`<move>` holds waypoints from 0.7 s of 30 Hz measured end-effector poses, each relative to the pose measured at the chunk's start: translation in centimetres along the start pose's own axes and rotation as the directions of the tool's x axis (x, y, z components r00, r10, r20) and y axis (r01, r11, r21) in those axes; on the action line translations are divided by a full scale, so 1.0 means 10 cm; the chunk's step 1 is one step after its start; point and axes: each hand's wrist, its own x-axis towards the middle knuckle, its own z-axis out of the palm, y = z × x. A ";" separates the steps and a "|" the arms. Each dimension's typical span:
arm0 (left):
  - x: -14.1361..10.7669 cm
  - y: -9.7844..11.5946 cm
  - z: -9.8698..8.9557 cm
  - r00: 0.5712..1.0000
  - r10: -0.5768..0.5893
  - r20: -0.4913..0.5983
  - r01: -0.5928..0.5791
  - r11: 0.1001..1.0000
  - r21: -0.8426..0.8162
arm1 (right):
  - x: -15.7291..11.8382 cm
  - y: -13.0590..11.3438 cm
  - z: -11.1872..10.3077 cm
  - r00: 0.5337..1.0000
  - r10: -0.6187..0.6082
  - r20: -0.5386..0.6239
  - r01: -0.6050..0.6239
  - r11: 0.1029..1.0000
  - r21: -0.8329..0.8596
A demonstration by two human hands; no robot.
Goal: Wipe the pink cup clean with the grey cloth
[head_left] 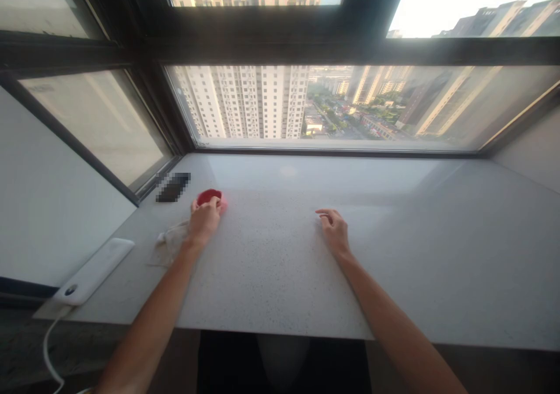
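At the left of the speckled white sill, a small round red-pink bowl (223,203) stands with its open top showing. My left hand (205,222) is closed at the near rim, its fingers bent over the edge; part of the bowl is hidden behind them. A crumpled pale cloth (171,243) lies beside my left wrist. Over to the right, my right hand (335,229) rests on or just above the sill. Its index finger stretches to the left, the other fingers are loosely curled, and nothing shows in them.
The white sill (271,277) runs along dark-framed windows. A dark blurred object (174,187) lies in the far left corner. A white power strip (96,270) sits along the left edge, its cable (47,347) hanging over the front. Tall buildings stand outside.
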 end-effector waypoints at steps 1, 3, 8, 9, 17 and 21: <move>-0.07 0.19 0.04 0.999 0.052 0.008 -0.052 0.998 -0.019 | 0.00 0.00 0.00 1.000 0.000 0.002 0.000 1.000 -0.001; -0.24 0.63 0.13 0.973 0.230 0.016 -0.227 0.968 -0.111 | 0.00 -0.01 0.00 1.000 0.001 0.006 -0.001 1.000 -0.002; -0.73 1.62 0.32 0.832 0.549 -0.072 -0.543 0.783 -0.304 | -0.01 -0.02 -0.02 1.000 0.001 0.009 -0.001 1.000 -0.009; -0.80 1.75 0.34 0.805 0.588 -0.082 -0.578 0.745 -0.332 | -0.02 -0.03 -0.03 1.000 -0.003 0.009 0.003 1.000 -0.010; -0.80 1.65 0.27 0.736 0.660 -0.153 -0.644 0.611 -0.460 | -0.02 -0.04 -0.04 1.000 0.001 0.024 -0.001 1.000 -0.003; -0.61 0.78 0.06 0.902 0.398 -0.165 -0.430 0.813 -0.393 | -0.03 -0.05 -0.03 1.000 0.004 0.027 -0.004 1.000 0.007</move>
